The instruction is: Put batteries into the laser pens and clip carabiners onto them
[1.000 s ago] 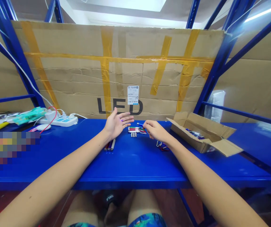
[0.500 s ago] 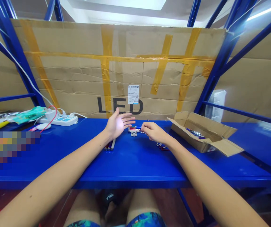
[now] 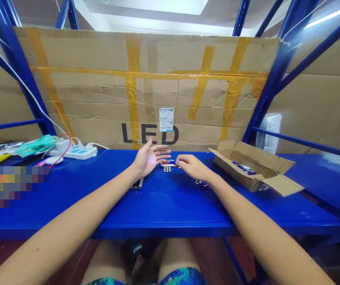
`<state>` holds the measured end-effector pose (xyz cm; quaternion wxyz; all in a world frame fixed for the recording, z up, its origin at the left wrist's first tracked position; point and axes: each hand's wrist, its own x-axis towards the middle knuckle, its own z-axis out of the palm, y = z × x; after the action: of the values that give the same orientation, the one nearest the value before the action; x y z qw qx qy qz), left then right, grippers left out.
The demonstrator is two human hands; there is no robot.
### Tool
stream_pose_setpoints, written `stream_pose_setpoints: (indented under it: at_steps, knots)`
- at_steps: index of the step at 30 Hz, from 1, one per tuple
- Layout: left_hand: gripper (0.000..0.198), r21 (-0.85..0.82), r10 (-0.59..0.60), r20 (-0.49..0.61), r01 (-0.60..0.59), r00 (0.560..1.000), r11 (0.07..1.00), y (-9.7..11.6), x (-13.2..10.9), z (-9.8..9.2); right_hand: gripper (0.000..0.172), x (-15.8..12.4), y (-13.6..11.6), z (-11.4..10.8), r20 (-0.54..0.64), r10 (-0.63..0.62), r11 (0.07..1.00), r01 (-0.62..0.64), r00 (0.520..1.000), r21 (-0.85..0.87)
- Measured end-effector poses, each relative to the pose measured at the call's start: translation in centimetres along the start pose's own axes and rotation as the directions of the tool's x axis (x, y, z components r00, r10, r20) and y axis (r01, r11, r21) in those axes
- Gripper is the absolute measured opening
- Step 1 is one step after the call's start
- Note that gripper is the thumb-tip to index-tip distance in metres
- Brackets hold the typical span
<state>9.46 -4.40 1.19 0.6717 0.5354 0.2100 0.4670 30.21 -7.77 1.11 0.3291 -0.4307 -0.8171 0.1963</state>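
Observation:
My left hand [image 3: 148, 158] lies palm up and open above the blue shelf top [image 3: 170, 206], its fingers apart and holding nothing. My right hand [image 3: 192, 167] is curled, with its fingertips at the right end of a small row of slim metal pointer torches [image 3: 167, 164]. Just in front of that row sits a cluster of small silver button cells [image 3: 167, 169]. Several thin pointer bodies [image 3: 137, 184] lie below my left wrist. Coloured carabiner key rings [image 3: 202, 185] lie under my right wrist, partly hidden.
An open cardboard box [image 3: 251, 168] with pointers inside stands to the right. A white power strip [image 3: 76, 152], a red cable, a white mouse [image 3: 53, 160] and a teal plastic bag [image 3: 36, 145] lie at the left. A cardboard sheet printed LED [image 3: 149, 134] closes the back.
My right hand has moved left over the row of pointers and now covers its right end. My left hand has shifted only slightly and remains open.

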Motion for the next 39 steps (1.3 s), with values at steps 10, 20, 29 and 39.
stream_pose_setpoints:
  at_steps: [10,20,29,39]
  knots:
    - [0.063,0.021,0.052,-0.032,-0.052,0.998,0.998,-0.1,-0.1,0.2,0.024,-0.1,-0.3,-0.1,0.02,-0.025,0.998,0.024,0.999,0.051]
    - [0.066,-0.019,0.089,-0.043,-0.09,0.995,0.996,-0.1,-0.1,0.3,0.025,-0.2,-0.9,-0.4,0.008,-0.006,0.996,0.005,1.0,0.087]
    - [0.07,-0.056,0.072,-0.008,-0.073,0.997,0.996,0.0,-0.2,0.4,0.027,-0.4,-1.3,-0.6,0.003,-0.004,0.994,0.004,1.0,0.113]
    - [0.074,-0.003,0.071,-0.026,-0.071,0.997,0.997,-0.1,-0.1,0.4,0.022,-0.2,-0.8,-0.4,-0.014,-0.001,0.995,0.003,1.0,0.095]
